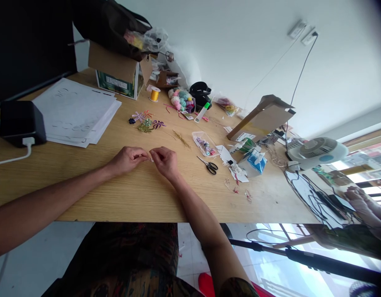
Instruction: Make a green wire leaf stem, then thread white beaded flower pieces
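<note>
My left hand (126, 161) and my right hand (165, 161) meet above the wooden tabletop (85, 185). Their fingertips pinch a small pale piece (151, 158), too small to identify. Nearest my hands, a gold wire sprig (181, 139) lies ahead and to the right. Several finished wire-and-bead flowers (145, 121) in purple, pink and green lie farther ahead. To the right are black-handled scissors (208, 166) and a clear bead packet (204, 144).
Stacked papers (75, 111), a black box with a cable (21, 123), a cardboard carton (117, 70), a yellow thread spool (154, 94), a bag of pompoms (181, 100) and a tissue box (252, 162) crowd the table. A fan (317, 152) and a person's arm (360, 202) sit far right.
</note>
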`<state>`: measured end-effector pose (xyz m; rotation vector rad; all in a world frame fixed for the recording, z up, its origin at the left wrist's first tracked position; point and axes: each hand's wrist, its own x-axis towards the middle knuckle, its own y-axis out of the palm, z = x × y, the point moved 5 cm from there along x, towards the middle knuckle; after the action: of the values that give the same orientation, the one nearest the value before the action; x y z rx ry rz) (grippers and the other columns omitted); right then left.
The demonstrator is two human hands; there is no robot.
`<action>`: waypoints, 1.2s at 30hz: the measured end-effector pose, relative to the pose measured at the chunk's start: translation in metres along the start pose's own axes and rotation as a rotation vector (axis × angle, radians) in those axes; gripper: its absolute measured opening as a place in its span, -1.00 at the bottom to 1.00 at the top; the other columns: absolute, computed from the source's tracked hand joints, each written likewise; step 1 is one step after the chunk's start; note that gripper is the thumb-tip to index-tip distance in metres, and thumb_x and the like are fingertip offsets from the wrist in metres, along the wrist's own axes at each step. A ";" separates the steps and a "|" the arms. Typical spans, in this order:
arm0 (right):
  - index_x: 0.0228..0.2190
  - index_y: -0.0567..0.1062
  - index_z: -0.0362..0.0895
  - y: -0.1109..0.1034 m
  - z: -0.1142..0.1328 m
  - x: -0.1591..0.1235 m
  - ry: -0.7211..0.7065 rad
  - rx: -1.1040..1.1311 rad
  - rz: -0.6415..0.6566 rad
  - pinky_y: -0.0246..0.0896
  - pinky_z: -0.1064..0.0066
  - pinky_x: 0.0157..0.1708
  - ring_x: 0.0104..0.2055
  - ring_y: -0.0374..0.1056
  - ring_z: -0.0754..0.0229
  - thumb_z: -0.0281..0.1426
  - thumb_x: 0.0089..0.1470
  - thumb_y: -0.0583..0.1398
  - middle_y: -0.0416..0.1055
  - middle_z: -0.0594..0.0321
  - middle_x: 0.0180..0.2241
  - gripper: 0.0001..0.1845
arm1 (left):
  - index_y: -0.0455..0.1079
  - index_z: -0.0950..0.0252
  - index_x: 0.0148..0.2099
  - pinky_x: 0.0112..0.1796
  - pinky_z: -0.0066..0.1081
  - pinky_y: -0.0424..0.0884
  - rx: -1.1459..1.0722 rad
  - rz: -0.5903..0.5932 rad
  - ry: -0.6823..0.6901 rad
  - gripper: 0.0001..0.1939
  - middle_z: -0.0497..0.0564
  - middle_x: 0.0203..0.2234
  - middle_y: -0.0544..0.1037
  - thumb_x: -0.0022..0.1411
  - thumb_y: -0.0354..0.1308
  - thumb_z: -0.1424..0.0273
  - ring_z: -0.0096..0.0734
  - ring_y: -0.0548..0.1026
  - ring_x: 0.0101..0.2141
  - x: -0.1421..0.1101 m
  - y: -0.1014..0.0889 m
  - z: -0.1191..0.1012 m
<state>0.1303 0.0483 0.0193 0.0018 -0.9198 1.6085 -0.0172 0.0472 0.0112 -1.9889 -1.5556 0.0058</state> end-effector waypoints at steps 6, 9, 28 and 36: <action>-0.46 0.56 -0.21 0.004 -0.017 -0.001 0.249 0.163 0.049 0.07 0.49 -0.51 -0.54 0.18 0.34 -0.27 0.09 0.16 0.37 0.29 -0.58 -0.71 | 0.47 0.30 -0.39 -0.67 -0.52 0.12 -0.303 -0.002 -0.187 -0.81 -0.14 -0.73 0.37 0.03 0.26 0.27 -0.57 0.24 -0.71 -0.001 -0.001 0.002; -0.45 0.56 -0.21 0.009 -0.016 -0.003 0.249 0.210 0.089 0.04 0.50 -0.52 -0.54 0.16 0.35 -0.23 0.09 0.16 0.37 0.29 -0.57 -0.69 | 0.46 0.31 -0.40 -0.70 -0.53 0.09 -0.464 -0.107 -0.276 -0.79 -0.06 -0.59 0.50 -0.02 0.31 0.26 -0.63 0.22 -0.72 0.000 -0.007 0.007; -0.46 0.56 -0.17 -0.002 0.000 0.000 0.060 0.054 -0.003 0.15 0.45 -0.40 -0.47 0.26 0.29 -0.30 0.13 0.14 0.41 0.22 -0.52 -0.73 | 0.52 0.26 -0.43 -0.36 -0.44 0.34 -0.063 -0.015 -0.043 -0.83 0.00 -0.48 0.60 0.06 0.22 0.27 -0.37 0.48 -0.43 0.000 -0.001 -0.003; -0.44 0.50 -0.18 0.004 -0.015 -0.001 0.335 0.316 0.041 -0.05 0.50 -0.58 -0.61 0.02 0.38 -0.08 0.03 0.19 0.19 0.39 -0.67 -0.62 | 0.47 0.28 -0.39 -0.67 -0.51 0.09 -0.456 -0.052 -0.309 -0.77 -0.05 -0.57 0.50 -0.04 0.32 0.23 -0.60 0.21 -0.70 -0.002 -0.004 0.006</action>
<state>0.1345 0.0563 0.0064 -0.0651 -0.4061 1.7138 -0.0231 0.0491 0.0074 -2.3842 -1.9405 -0.0722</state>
